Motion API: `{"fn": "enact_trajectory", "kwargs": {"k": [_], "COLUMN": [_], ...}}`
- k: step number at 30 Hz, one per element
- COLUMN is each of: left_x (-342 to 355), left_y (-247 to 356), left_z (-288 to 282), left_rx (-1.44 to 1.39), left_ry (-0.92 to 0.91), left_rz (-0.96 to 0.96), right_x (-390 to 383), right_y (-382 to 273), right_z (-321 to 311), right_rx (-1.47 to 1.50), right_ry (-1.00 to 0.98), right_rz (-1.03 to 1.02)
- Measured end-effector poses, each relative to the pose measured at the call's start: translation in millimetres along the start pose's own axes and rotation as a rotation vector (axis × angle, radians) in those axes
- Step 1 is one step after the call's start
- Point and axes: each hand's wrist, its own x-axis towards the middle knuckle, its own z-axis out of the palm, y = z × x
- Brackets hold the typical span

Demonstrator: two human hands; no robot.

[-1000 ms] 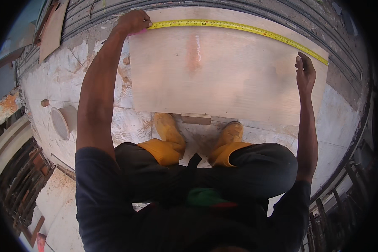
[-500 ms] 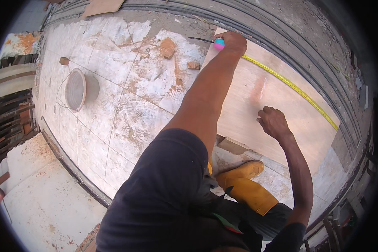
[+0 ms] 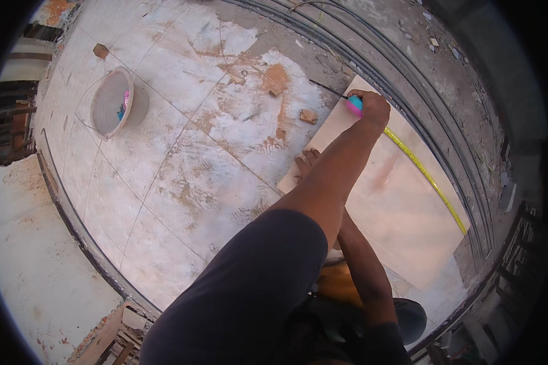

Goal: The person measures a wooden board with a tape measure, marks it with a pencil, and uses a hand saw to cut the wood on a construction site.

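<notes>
A pale plywood board [image 3: 402, 225] lies on the floor in front of me. At its far left corner my left hand [image 3: 374, 109] is closed around a tape measure [image 3: 354, 106] with a turquoise and pink case and a black strap. Its yellow blade [image 3: 421, 170] runs out along the board's far edge to the right corner. Passing beneath my left forearm, my right hand [image 3: 307, 163] has its fingers spread at the board's left edge; the rest of that hand is hidden by the left arm.
A whitish bucket [image 3: 141, 106] with small pink and blue things inside stands on the stained tiled floor [image 3: 182, 176] to the left. Broken brick pieces [image 3: 309, 116] lie near the board. Long dark rods [image 3: 402, 67] run past its far side. A yellow boot [image 3: 341, 283] shows below me.
My right hand has moved from above the board's middle, under my left arm, to the board's left edge. My left hand keeps the tape measure at the corner. The view has shifted.
</notes>
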Motion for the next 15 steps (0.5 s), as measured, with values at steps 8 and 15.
{"fn": "enact_trajectory", "kwargs": {"k": [8,15], "left_x": [16.4,17.2], "left_y": [11.5,13.3], "left_z": [7.8,8.7], "left_rx": [0.076,0.081], "left_ry": [-0.081,-0.064], "left_rz": [0.027,0.020], "right_x": [6.3,14.5], "right_y": [-23.3,-38.4], "right_z": [3.5,7.7], "right_rx": [-0.595,-0.567], "right_ry": [0.078,0.057], "right_rz": [-0.081,-0.053]}}
